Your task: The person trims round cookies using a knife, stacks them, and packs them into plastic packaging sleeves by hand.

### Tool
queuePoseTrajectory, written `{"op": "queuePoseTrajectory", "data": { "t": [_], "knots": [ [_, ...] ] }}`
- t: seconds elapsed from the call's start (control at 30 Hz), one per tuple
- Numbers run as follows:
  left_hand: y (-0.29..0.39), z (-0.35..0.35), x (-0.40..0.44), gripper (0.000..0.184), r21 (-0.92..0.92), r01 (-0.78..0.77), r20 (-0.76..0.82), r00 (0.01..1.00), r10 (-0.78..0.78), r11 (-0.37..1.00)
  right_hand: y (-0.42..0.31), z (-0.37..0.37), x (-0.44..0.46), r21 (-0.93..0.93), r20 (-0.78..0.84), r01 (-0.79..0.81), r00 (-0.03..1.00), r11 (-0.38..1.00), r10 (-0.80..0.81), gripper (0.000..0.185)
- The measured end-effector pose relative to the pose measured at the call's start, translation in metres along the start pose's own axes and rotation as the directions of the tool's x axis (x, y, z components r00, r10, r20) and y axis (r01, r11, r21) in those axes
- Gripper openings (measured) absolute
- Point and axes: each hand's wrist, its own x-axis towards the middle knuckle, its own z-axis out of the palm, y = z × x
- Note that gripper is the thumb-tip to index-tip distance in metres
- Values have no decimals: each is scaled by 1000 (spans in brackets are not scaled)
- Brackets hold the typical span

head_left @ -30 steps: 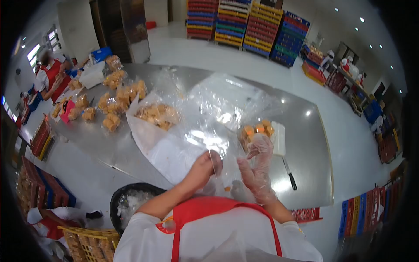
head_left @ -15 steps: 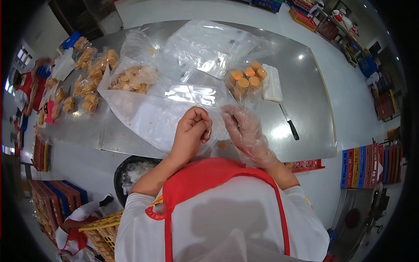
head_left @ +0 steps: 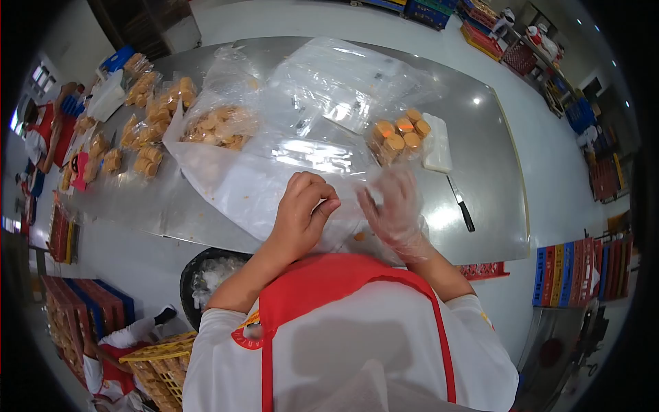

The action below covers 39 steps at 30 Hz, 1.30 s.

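My left hand (head_left: 305, 209), bare, is above the near part of a clear plastic sheet (head_left: 237, 196). Its fingers are curled against the thumb, and whatever is between them is too small to tell. To its right, my right hand (head_left: 395, 209) wears a clear glove, its slightly blurred fingers apart. Just beyond it stands a clear bag of round orange-brown biscuits (head_left: 401, 137), beside a white tray (head_left: 437, 142). A black-handled knife (head_left: 461, 204) lies nearer. Flat clear bags (head_left: 340, 82) cover the table's middle, and a large bag of biscuit pieces (head_left: 220, 127) is left of them.
Filled biscuit bags (head_left: 147, 159) crowd the left of the metal table (head_left: 480, 165). A black bin (head_left: 213, 271) with plastic in it is below the near edge. One person (head_left: 42, 134) is at the far left, another beside a yellow crate (head_left: 161, 364). Stacked crates (head_left: 566, 275) stand right.
The view has tilted down since the first frame. My right hand has moved from beside the biscuit bag toward me; its fingers, drawn together half a second ago, have spread. My left hand stays curled.
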Motion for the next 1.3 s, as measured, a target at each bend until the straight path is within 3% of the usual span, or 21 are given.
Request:
{"op": "queuePoseTrajectory", "data": {
  "t": [0.07,0.17,0.27,0.37,0.4,0.47,0.57,0.63,0.7,0.73,0.77,0.8,0.83,0.87,0.9,0.97,1.03,1.1,1.13,1.23,1.3],
  "knots": [
    [-9,-1,-2,8,-118,162,14,987,-162,980,5,-2,-6,-123,-31,382,921,916,-389,19],
    [-10,-9,0,8,-264,329,195,939,-284,907,4,-6,-1,150,176,519,824,842,-539,22],
    [-19,-13,-3,8,-296,338,219,934,-281,893,-10,-11,17,143,327,510,785,848,-527,32],
    [-19,-18,-1,9,-125,137,157,981,-117,983,-4,-5,13,337,503,349,719,875,-480,40],
    [-18,-19,-2,10,-167,167,214,968,-130,972,-9,-6,14,383,580,222,698,897,-420,42],
    [-13,-21,0,9,-101,81,256,965,-53,992,-22,-8,19,432,724,-44,612,901,-317,45],
    [-7,-19,4,12,22,-113,333,938,99,993,-21,26,-1,576,630,-231,737,784,-245,43],
    [2,-23,12,16,123,-245,402,898,177,962,-14,53,-9,718,595,-409,781,563,-191,44],
    [15,-33,26,20,236,-357,476,853,213,904,-14,60,-1,672,499,-250,848,697,-177,48],
    [13,-35,27,25,220,-234,196,962,192,947,-16,56,8,458,410,17,883,889,-228,51],
    [10,-35,27,30,167,-118,-100,986,136,979,-20,52,17,166,334,268,890,949,-310,54],
    [5,-36,28,34,83,-22,-383,922,52,996,-26,48,27,208,249,245,923,947,-293,56],
    [-9,-40,37,59,-87,-116,-577,816,45,989,-34,45,36,254,163,221,950,942,-267,59],
    [-11,-41,37,68,-474,-112,-518,838,-174,873,-40,46,40,303,78,196,970,933,-229,61],
    [-10,-40,37,78,-783,-96,-380,856,-351,614,-44,51,41,352,58,197,971,915,-231,63],
    [-7,-26,34,77,-968,72,-46,890,-454,239,-52,61,44,451,26,210,968,868,-249,66],
    [8,-14,39,76,-949,175,44,898,-437,264,-61,57,51,392,61,135,983,910,-172,62],
    [9,-3,40,80,-967,145,37,893,-449,209,-67,52,58,321,91,51,992,946,-84,59],
    [12,6,36,81,-964,147,31,889,-456,221,-60,68,65,660,85,-141,990,738,113,53],
    [19,27,22,85,-956,170,36,878,-478,239,-53,52,77,472,-8,17,1000,881,-15,44],
    [18,35,19,87,-954,200,67,868,-492,223,-74,38,77,638,216,-334,942,693,255,22]
  ]
}}
